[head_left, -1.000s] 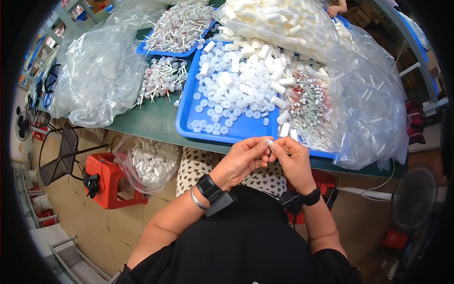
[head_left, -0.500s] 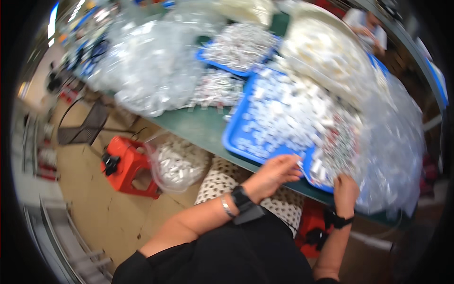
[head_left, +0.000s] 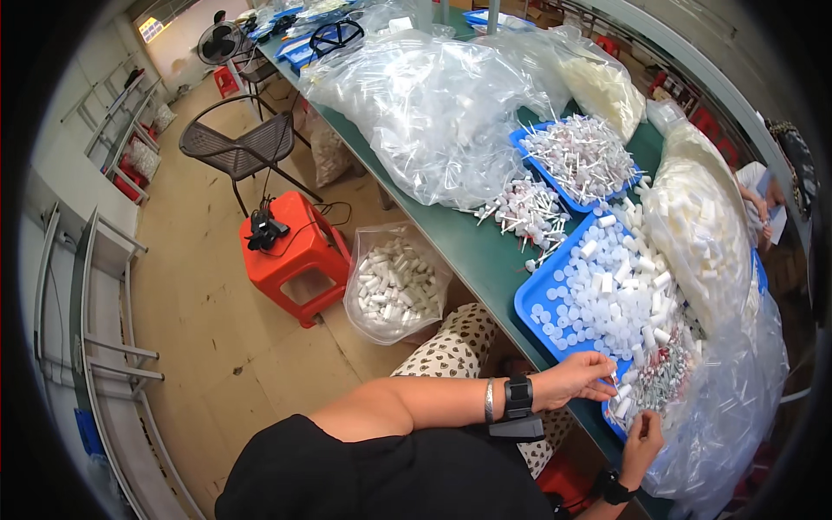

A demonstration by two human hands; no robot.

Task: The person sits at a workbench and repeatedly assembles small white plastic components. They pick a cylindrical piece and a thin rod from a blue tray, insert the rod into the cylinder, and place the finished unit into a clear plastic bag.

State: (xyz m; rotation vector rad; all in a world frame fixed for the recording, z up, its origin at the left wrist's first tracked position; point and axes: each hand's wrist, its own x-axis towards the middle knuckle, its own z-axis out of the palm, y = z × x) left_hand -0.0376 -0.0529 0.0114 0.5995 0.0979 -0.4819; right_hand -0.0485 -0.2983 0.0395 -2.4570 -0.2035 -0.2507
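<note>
My left hand (head_left: pixel 572 381) is at the near edge of a blue tray (head_left: pixel 530 305), its fingertips pinched on a small, thin pin-like part (head_left: pixel 614 379). My right hand (head_left: pixel 643 444) is closed beside the tray's near right corner, next to a heap of thin metal pins with red bits (head_left: pixel 660 378). Whatever its fingers may hold is too small to make out. Heaped in the tray are translucent white discs (head_left: pixel 598 299) and white cylinders (head_left: pixel 661 282). A big clear bag of white cylinders (head_left: pixel 698 221) leans over its far right side.
Behind the tray are a smaller blue tray of white-headed pins (head_left: pixel 581 156) and a loose pile of them (head_left: pixel 529 212). Large clear plastic bags (head_left: pixel 442 113) cover the green table's left part. A red stool (head_left: pixel 295 251) and an open bag of white cylinders (head_left: pixel 399 282) stand on the floor.
The view has swung left, so the table and both hands appear farther right and lower. My left hand remains pinched at the tray's edge, and my right hand stays by the pins.
</note>
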